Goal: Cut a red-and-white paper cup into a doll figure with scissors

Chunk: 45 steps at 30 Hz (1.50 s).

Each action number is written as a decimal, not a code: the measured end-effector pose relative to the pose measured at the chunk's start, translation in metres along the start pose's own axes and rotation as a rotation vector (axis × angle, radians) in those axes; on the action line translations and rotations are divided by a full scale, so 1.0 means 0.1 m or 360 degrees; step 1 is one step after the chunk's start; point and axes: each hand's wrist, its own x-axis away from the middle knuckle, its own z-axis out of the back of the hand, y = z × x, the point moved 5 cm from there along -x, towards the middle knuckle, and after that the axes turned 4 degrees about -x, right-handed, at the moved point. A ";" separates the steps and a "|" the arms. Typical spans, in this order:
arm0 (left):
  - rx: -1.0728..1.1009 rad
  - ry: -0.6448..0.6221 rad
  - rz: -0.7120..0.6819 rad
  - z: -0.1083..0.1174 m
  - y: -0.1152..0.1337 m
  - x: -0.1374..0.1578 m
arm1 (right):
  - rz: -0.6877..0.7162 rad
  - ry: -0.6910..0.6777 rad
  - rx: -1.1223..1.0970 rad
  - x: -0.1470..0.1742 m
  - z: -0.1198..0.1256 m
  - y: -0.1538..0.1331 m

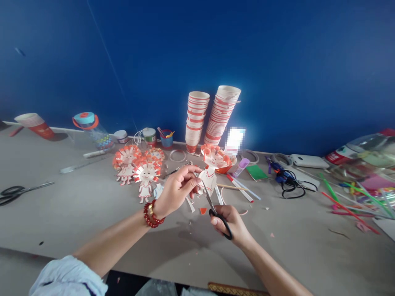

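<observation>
My left hand (180, 187) pinches the edge of a paper doll (210, 177) with a fringed orange-and-white head and a white body marked with red dots. In my right hand (233, 226) are black-handled scissors (210, 201), their blades pointing up at the doll's lower left edge. Whether the blades touch the paper I cannot tell. Left of my left hand lie finished-looking paper dolls (145, 179) with similar fringed heads. Below the doll, an orange paper scrap (203, 211) and a white strip rest on the table.
Two tall stacks of paper cups (197, 119) stand against the blue wall. Markers (240, 188), a green pad (257, 172) and a dark cable (291, 183) lie to the right. Another pair of scissors (21, 191) lies far left, near a clear bottle (95, 131). Colourful straws (348, 209) spread at right.
</observation>
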 end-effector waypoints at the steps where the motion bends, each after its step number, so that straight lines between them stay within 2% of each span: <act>1: 0.0002 0.0001 0.0002 0.00 0.00 0.00 | 0.0003 0.0005 0.0003 0.00 0.00 0.00; 10: 0.0012 0.0006 0.0006 0.00 0.00 0.01 | 0.0012 0.0013 0.0003 0.00 0.00 0.00; 16: 0.0005 0.0007 0.0018 0.00 -0.01 0.02 | -0.0054 -0.0024 -0.0158 -0.01 -0.02 0.02; 26: 0.0090 0.0008 0.0040 -0.06 0.00 0.04 | 0.0039 -0.0122 -0.0281 -0.01 -0.04 -0.12; 45: 0.0126 -0.0041 -0.0001 -0.10 0.04 0.08 | 0.0086 -0.0001 -0.0362 0.01 0.00 -0.12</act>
